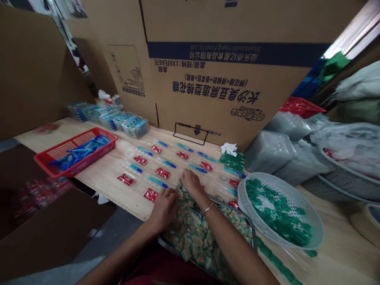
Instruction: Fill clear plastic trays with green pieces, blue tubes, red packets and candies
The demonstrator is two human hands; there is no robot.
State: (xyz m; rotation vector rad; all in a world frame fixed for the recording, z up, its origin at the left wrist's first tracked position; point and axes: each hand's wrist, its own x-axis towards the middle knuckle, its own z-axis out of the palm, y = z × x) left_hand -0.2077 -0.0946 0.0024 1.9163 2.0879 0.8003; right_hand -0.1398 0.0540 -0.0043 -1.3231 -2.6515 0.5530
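My left hand is curled at the upper left rim of a metal tray full of small green-and-tan striped candy pieces. My right hand, with a bracelet at the wrist, reaches across the tray with its fingers bent together. What either hand holds is hidden. Ahead of them, clear plastic trays stand in rows, each with a blue plastic tube and a red printed sachet. The nearest sachet lies just left of my left hand.
A red basket of blue tubes stands left, stacked filled packs behind it. At right are a white colander with green pieces and stacks of clear trays. A large cardboard box walls off the back.
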